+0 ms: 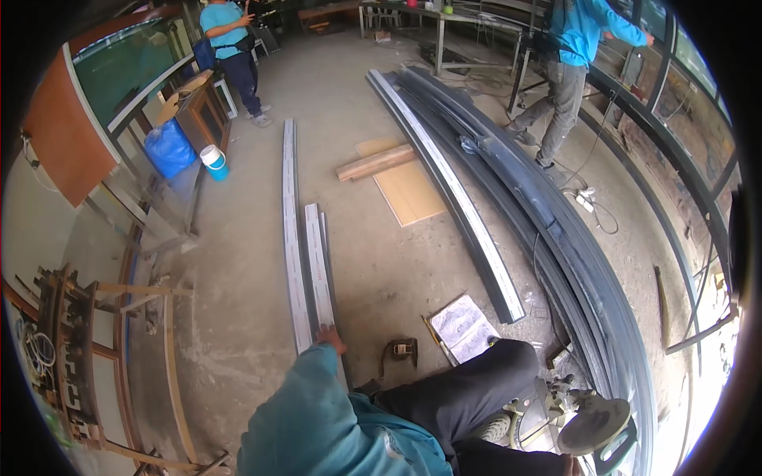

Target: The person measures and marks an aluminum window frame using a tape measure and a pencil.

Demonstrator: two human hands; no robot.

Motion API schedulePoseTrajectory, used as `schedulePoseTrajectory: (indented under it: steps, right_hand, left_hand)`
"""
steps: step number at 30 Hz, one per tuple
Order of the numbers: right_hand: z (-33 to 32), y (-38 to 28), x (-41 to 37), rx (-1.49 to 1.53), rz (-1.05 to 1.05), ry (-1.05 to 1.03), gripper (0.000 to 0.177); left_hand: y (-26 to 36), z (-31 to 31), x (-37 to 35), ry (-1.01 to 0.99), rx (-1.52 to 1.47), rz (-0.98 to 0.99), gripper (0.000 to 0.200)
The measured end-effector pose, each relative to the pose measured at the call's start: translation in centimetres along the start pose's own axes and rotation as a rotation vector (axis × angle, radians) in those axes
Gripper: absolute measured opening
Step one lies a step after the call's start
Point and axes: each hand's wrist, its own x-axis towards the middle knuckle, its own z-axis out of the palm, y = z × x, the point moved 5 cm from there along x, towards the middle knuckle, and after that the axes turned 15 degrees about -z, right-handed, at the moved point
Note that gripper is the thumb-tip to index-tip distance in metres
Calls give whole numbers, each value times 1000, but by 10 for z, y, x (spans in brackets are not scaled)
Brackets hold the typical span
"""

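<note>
Contact at the near end of the short profile [319,262] likely lets our left hand [329,338] square it against the long profile [290,222]; finger closure we cannot tell.

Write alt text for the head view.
The left hand, teal-sleeved, touches the near end of a short metal strip lying beside a longer strip on the concrete floor. Two people stand farther back.

Teal long sleeve [317,404], creased, to wrist; bare fingers [328,335]; dark grey trousers [468,389]; shoe [594,424], worn grey sole.
</note>
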Motion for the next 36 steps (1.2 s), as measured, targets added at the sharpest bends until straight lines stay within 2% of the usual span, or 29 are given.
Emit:
schedulePoseTrajectory:
  steps: [2,3,4,5,6,7,8,9,10,11,12,13,14,15,18,19,23,26,33,36]
  right_hand:
    - [-18,23,-8,-28,47,-66,44]
    - [-8,12,-2,-84,-202,-179,41]
    - [-12,8,-7,-128,-290,-90,44]
    - [-18,38,-6,-195,-392,10,44]
    - [-30,49,-26,-309,-484,-4,44]
    - [-42,65,-46,-425,-577,-7,44]
    - [-28,61,-19,-397,-540,11,44]
    - [-8,41,3,-289,-478,35,44]
    - [-10,19,-15,-227,-364,-19,44]
    - [-18,3,-31,-190,-245,-91,44]
    - [-14,0,-32,-139,-158,-31,44]
    - [-11,7,-27,-185,-158,-52,45]
    - [-5,19,-19,-223,-161,-68,46]
    - [2,32,-11,-192,-147,-56,46]
    - [10,55,5,-113,-110,-23,47]
    - [7,54,5,-100,-96,-42,47]
    - [1,69,5,-119,-119,-35,45]
    - [2,62,1,-53,-48,-89,46]
    - [9,51,7,-126,-60,-67,49]
    - [10,45,7,-153,-88,-56,49]
  left_hand:
    - [-2,-1,5,-49,-47,-20,74]
    - [4,-7,3,-77,-65,-23,74]
    - [8,-13,-1,-78,-87,-37,71]
    - [8,-8,8,-62,-101,-27,70]
    - [4,11,34,-95,-67,-1,83]
    - [-26,45,30,-70,19,30,83]
    - [5,34,54,35,9,92,84]
    - [4,31,55,60,3,77,85]
    - [3,24,51,85,-4,61,86]
    - [3,11,26,-12,-56,-19,87]
    - [1,12,19,-8,-150,-47,89]
    - [-6,24,24,47,-184,-75,92]
    - [-8,33,27,-7,-180,-142,94]
    - [-11,31,14,-4,-217,-217,105]
    - [-20,48,1,-78,-403,-374,105]
    - [-23,54,4,-118,-366,-363,115]
    - [-27,80,27,-215,-387,-449,127]
    - [-28,71,18,-214,-378,-385,127]
    - [-34,73,-6,-166,-247,-334,129]
    - [-32,70,-15,-237,-395,-314,128]
